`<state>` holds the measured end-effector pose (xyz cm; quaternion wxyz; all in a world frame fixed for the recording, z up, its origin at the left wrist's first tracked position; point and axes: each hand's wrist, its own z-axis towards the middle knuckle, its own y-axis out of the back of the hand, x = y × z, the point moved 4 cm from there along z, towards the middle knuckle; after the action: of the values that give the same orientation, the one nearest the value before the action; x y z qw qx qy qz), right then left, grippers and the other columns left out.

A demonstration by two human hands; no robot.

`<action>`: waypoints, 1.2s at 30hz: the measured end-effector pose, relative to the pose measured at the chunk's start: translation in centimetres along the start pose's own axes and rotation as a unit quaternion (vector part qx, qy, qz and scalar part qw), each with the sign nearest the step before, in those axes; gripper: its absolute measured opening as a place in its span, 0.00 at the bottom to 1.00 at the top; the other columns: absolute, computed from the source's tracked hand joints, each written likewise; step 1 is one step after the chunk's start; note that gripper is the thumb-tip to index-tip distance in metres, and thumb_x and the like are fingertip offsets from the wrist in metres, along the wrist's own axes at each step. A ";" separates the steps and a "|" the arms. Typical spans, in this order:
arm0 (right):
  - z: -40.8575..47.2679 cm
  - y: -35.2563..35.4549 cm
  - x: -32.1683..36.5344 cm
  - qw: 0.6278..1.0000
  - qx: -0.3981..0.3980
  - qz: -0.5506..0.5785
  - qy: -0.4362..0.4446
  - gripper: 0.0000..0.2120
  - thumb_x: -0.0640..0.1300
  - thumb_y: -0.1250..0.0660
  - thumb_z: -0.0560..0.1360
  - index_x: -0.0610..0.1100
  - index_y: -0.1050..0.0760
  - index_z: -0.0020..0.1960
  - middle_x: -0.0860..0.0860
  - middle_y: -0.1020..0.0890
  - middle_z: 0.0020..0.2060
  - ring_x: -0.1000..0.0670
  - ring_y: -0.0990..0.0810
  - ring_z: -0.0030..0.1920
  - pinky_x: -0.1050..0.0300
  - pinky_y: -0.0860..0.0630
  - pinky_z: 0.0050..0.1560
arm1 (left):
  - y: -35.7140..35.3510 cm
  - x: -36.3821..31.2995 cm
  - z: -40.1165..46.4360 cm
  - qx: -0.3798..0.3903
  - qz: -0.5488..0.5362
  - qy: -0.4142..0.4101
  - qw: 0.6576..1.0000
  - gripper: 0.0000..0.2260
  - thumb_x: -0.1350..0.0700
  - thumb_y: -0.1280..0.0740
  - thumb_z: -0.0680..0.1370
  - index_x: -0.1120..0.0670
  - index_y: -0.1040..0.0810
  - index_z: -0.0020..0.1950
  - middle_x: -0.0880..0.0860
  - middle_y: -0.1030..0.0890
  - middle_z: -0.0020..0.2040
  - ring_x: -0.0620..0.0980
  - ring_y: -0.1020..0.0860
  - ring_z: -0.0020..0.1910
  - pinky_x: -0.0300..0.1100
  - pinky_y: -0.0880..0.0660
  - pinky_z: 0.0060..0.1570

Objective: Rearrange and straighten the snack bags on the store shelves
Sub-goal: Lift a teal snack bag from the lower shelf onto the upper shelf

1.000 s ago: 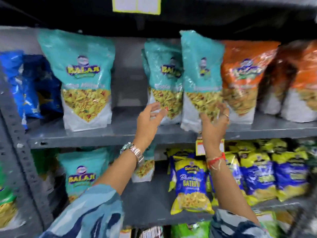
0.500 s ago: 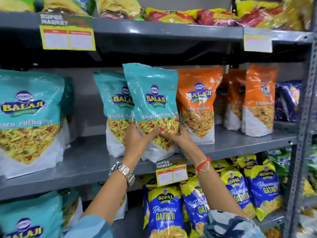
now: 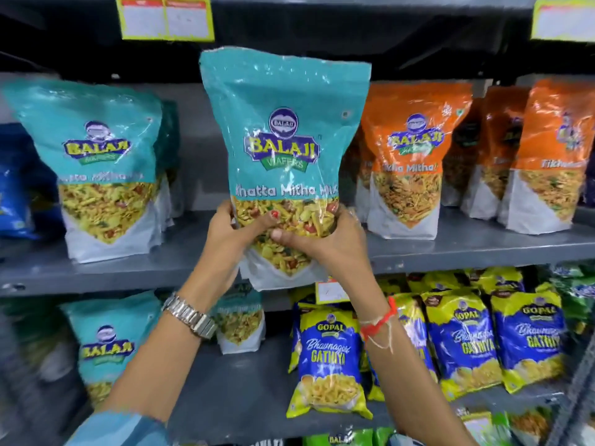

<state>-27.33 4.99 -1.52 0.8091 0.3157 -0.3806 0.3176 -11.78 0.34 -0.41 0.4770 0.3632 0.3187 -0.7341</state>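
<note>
A teal Balaji Khatta Mitha Mix bag (image 3: 283, 133) is held upright in front of the middle shelf (image 3: 450, 252), off its surface. My left hand (image 3: 230, 233) grips its lower left side and my right hand (image 3: 325, 239) grips its lower right, thumbs on the clear window. Another teal bag (image 3: 96, 165) stands on the shelf at the left with more behind it. Orange Balaji bags (image 3: 412, 156) stand in a row at the right.
The lower shelf (image 3: 244, 391) carries teal Balaji bags (image 3: 106, 346) at the left and several blue-and-yellow Gopal Gathiya bags (image 3: 328, 358) at the right. Yellow price tags (image 3: 164, 16) hang from the upper shelf edge. A blue bag (image 3: 13, 194) sits far left.
Both hands closed on the teal bag and lifted it off the middle shelf toward me. The view has shifted so the bag is now centred and closer.
</note>
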 end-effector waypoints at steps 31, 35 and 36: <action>-14.8 -22.0 -21.4 0.968 0.123 -0.076 -0.204 0.50 0.63 0.21 0.52 0.39 0.32 0.67 0.39 0.27 0.65 0.41 0.28 0.67 0.48 0.26 0.61 | 16.9 24.8 -9.7 0.018 0.250 0.222 0.942 0.33 0.65 0.22 0.60 0.59 0.32 0.62 0.53 0.23 0.56 0.49 0.25 0.57 0.38 0.25 0.57; -14.1 -23.0 -23.4 0.965 0.122 -0.091 -0.214 0.50 0.61 0.21 0.54 0.38 0.33 0.67 0.38 0.28 0.66 0.40 0.31 0.68 0.48 0.27 0.60 | 17.4 27.1 -8.6 0.027 0.246 0.259 0.934 0.31 0.69 0.24 0.61 0.53 0.33 0.58 0.52 0.23 0.54 0.50 0.24 0.55 0.44 0.24 0.56; -14.1 -23.2 -23.8 0.964 0.127 -0.095 -0.211 0.49 0.61 0.21 0.54 0.38 0.33 0.66 0.38 0.27 0.65 0.39 0.31 0.68 0.48 0.26 0.60 | 17.5 27.5 -8.5 0.029 0.246 0.270 0.931 0.31 0.70 0.25 0.61 0.53 0.32 0.58 0.52 0.23 0.53 0.49 0.24 0.54 0.38 0.24 0.52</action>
<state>-16.07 -4.82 -34.42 0.6901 0.5104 -0.4677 0.2109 -1.26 -11.58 -30.08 0.5278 0.6280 0.3148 -0.4774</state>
